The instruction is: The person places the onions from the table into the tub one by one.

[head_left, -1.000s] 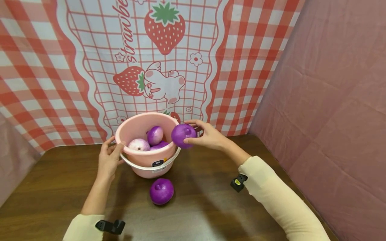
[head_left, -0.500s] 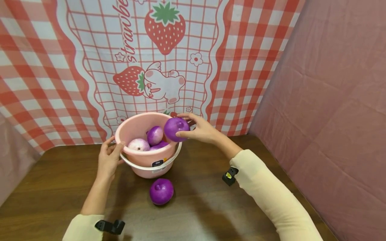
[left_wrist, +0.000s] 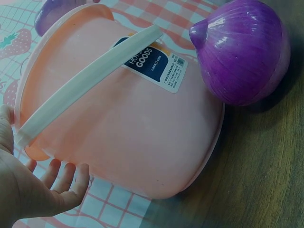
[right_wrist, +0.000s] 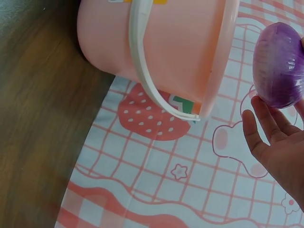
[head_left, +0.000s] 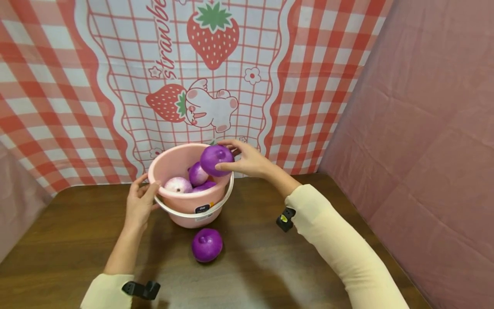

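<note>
My left hand [head_left: 140, 201] holds the rim of a pink bucket [head_left: 171, 152] at its left side, thumb over the edge and fingers against the outer wall. A glossy purple onion [head_left: 214, 156] is gripped in my right hand [head_left: 251, 161], raised over the bucket's right rim. Inside the bucket lie a pale onion [head_left: 178, 185], a purple-and-white onion [head_left: 197, 174] and a purple one [head_left: 203, 187], partly hidden by the rim. On the table in front stands another purple onion [left_wrist: 242, 52], apart from both hands.
The bucket's white handle [head_left: 227, 195] hangs down across its front. Brown wooden table [head_left: 293, 257] lies beneath everything. A strawberry-print cloth [head_left: 262, 107] hangs behind the bucket, and a pink cloth wall [head_left: 417, 128] stands to the right.
My right hand has carried the purple onion left and slightly up, from beside the bucket to over its right rim. My left hand and the bucket stay in place.
</note>
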`<state>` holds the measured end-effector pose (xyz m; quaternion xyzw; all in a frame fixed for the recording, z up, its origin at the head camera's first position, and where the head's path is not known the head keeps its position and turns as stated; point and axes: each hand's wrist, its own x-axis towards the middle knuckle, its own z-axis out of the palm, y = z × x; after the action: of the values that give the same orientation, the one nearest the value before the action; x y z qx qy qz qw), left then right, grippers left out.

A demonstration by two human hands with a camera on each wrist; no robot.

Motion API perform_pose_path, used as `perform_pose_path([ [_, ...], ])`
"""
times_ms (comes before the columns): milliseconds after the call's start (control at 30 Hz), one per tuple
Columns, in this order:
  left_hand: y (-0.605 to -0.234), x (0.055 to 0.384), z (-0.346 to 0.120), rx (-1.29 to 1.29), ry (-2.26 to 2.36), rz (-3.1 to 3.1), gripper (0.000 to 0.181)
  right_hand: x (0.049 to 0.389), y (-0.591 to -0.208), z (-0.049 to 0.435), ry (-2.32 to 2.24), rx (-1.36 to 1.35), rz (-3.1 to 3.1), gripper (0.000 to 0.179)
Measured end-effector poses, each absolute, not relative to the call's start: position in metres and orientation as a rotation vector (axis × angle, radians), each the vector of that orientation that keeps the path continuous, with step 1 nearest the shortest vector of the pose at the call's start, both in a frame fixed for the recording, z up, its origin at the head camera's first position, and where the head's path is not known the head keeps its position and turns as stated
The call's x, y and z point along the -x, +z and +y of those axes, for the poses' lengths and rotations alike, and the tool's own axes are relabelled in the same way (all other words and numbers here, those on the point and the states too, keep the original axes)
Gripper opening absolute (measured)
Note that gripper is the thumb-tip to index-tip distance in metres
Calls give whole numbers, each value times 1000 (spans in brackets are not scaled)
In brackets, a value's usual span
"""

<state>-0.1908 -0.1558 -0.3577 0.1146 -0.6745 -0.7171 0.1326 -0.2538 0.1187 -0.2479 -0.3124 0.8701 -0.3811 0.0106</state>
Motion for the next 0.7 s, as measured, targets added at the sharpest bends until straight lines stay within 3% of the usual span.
perform_pose_path([
  [700,-359,191,-156,-332,-2069,-1968,58,265,-237,101,-1156,953,2734,70],
])
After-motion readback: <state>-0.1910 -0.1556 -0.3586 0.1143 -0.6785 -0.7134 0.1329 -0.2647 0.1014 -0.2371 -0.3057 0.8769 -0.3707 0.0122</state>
